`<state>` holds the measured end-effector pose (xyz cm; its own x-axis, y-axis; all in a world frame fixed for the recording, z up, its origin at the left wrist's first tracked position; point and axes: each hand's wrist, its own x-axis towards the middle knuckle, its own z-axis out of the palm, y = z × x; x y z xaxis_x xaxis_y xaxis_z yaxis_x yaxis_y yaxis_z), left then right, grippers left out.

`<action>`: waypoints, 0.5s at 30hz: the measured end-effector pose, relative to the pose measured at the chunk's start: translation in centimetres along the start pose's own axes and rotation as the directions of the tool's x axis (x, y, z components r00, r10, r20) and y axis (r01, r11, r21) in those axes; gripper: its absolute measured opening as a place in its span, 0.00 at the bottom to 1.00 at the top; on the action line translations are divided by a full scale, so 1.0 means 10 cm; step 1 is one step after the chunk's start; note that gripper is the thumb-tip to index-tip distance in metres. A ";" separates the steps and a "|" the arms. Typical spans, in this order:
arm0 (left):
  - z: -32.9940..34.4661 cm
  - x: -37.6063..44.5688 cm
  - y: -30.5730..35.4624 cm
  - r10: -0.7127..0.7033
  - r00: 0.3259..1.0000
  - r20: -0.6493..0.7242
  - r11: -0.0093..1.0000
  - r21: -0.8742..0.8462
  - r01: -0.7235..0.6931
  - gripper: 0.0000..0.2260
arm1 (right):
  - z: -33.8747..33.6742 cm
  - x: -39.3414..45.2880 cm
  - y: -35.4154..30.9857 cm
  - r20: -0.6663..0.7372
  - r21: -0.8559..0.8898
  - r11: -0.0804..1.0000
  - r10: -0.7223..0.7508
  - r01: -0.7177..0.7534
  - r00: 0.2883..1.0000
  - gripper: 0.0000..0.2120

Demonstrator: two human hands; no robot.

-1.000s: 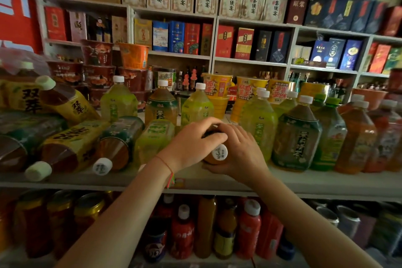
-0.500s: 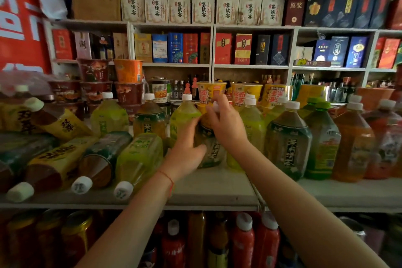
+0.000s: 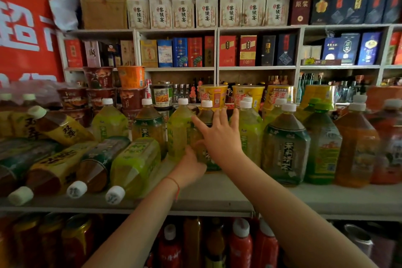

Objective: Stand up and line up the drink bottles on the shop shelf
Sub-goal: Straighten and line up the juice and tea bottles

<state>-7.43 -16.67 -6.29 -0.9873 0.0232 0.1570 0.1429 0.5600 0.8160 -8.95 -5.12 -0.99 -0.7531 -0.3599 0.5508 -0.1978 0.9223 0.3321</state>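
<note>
My right hand (image 3: 219,137) lies spread flat against the upright clear plastic tea bottle with a white cap (image 3: 205,128), gripping nothing; my left hand (image 3: 191,165) cups its base on the white shelf (image 3: 217,193). Left of my fingers lie toppled green and yellow-labelled bottles (image 3: 132,165), full of tea. Right stands a dark green-labelled bottle (image 3: 285,150).
</note>
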 end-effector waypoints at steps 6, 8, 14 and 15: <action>0.06 -0.10 0.04 -0.005 1.000 -0.024 1.000 -0.023 0.004 0.42 | -0.08 -0.12 0.06 -0.007 -0.054 0.998 -0.040 0.040 0.999 0.39; 0.06 -0.09 0.00 0.006 1.000 -0.027 1.000 -0.026 -0.007 0.40 | -0.12 -0.21 0.06 -0.003 -0.088 0.994 -0.058 0.057 0.998 0.41; 0.08 -0.09 0.04 -0.021 0.999 -0.050 0.999 -0.026 0.019 0.37 | -0.13 -0.17 0.14 0.002 -0.114 0.991 -0.070 0.070 0.998 0.44; 0.11 -0.11 0.05 -0.022 0.999 -0.038 1.000 -0.020 0.021 0.38 | -0.14 -0.15 0.16 0.017 -0.109 0.992 -0.066 0.067 0.998 0.44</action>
<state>-6.37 -15.53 -6.68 -0.9869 -0.0209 0.1601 0.1231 0.5440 0.8300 -7.21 -3.31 -0.25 -0.7487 -0.4175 0.5149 -0.1783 0.8750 0.4501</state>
